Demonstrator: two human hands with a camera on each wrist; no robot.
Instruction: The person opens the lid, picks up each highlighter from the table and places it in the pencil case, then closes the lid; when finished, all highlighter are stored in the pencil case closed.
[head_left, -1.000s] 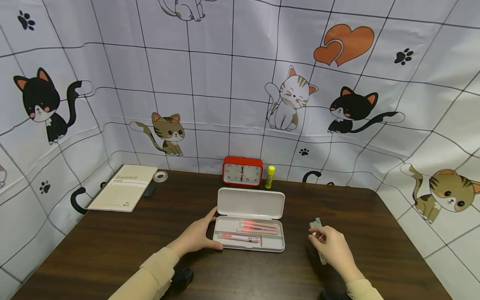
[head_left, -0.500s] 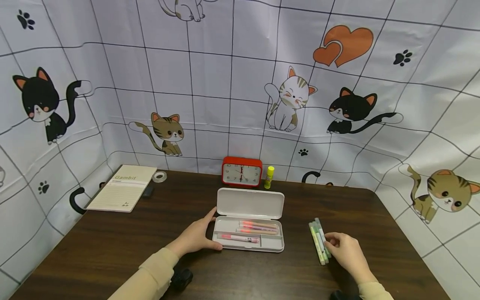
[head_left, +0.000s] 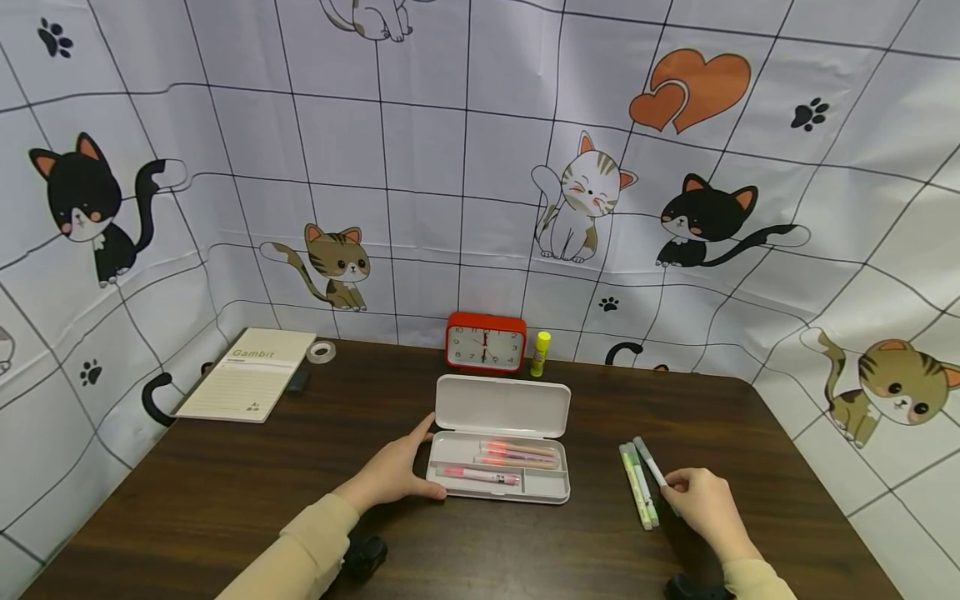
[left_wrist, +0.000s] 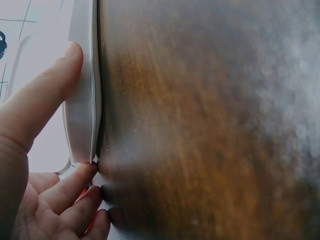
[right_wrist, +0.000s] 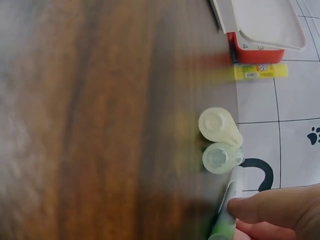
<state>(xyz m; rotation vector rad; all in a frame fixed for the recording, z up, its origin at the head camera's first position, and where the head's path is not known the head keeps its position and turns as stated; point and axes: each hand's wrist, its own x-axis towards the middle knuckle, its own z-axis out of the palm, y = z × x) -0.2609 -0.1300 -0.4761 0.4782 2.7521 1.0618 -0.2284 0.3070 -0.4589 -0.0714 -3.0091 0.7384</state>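
My left hand (head_left: 393, 473) grips the left end of an open white pencil case (head_left: 453, 450), with the thumb at its front side and the fingers round the back corner. Inside lie several pinkish pens (head_left: 517, 455) in the rear compartment and a pink pen (head_left: 480, 476) in the front one. To the right, my right hand (head_left: 705, 507) pinches a pen (head_left: 649, 462) with a white barrel and green end, between thumb and fingers. It slants away from a yellow pen (head_left: 635, 487) and a pale green pen (right_wrist: 218, 158) lying side by side on the table.
Behind the case stand a red clock (head_left: 486, 343) and a yellow glue stick (head_left: 540, 353). At the back left lie a notebook (head_left: 243, 375), a roll of tape (head_left: 321, 352) and a small dark object (head_left: 297, 382). A cat-patterned cloth (head_left: 420, 167) rises behind the table.
My right hand has moved right from over the pens, and one pen has swung apart from the other two in its pinch. The left hand and the case have stayed put.
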